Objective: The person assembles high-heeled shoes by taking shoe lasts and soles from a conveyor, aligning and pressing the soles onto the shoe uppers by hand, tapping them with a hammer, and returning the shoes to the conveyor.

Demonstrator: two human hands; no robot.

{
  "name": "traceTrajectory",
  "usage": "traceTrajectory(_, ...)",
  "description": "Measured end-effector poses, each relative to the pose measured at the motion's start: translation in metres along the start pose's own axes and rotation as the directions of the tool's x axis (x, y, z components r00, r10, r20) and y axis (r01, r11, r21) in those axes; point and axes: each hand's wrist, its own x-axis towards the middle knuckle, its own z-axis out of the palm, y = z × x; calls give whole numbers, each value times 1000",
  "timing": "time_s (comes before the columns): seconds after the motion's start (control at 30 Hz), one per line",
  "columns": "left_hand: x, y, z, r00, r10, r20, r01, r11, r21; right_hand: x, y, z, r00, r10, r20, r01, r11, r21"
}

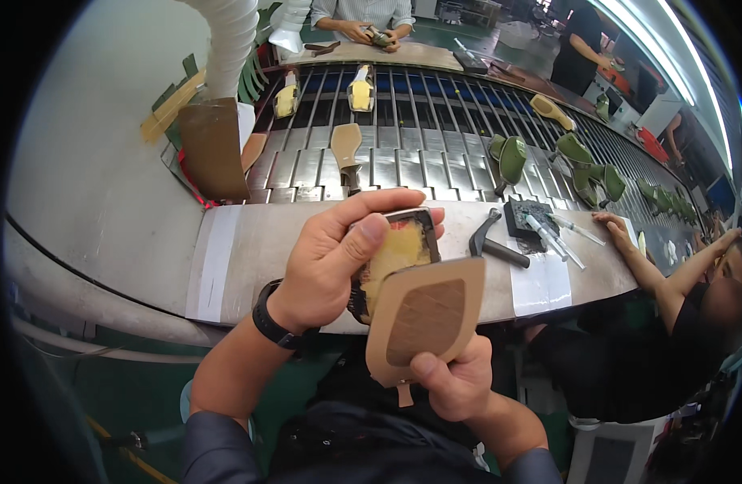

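Tan shoe sole (427, 320) is up in the right hand (460, 379), pinched at its lower end only, near the bench (262, 254) edge. It overlaps the yellow-bottomed shoe (403, 248) gripped in the left hand (327, 262); can't tell if they touch. My worry: with that one-end pinch, a wrist wobble could knock it crooked, and the left thumb might smudge the yellow.

hammer (505, 252) on bench (266, 242), right of hands (327, 258), syringes (543, 232) farther right, conveyor (395, 165) behind
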Motion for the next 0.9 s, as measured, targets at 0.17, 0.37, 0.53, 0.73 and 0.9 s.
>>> traceTrajectory(0.17, -8, 1, -5, 998, -37, 47, 42, 993, -106, 18, 1, 16, 992, 87, -93, -90, 996, -23)
traceTrajectory(0.37, -15, 8, 0, 998, -67, 14, 67, 997, -23, 20, 4, 22, 998, 14, -65, -18, 999, -49)
traceTrajectory(0.53, -19, 7, -6, 996, -25, 88, 21, 999, 46, 16, 1, 19, 998, 45, -45, -49, 994, -98)
traceTrajectory(0.73, -21, 9, -7, 994, -19, 108, 11, 997, 74, 14, 1, 23, 997, 50, -66, -58, 992, -116)
traceTrajectory(0.9, -25, 12, -7, 995, -14, 97, 4, 995, 98, 15, -1, 26, 998, 50, -45, -54, 994, -94)
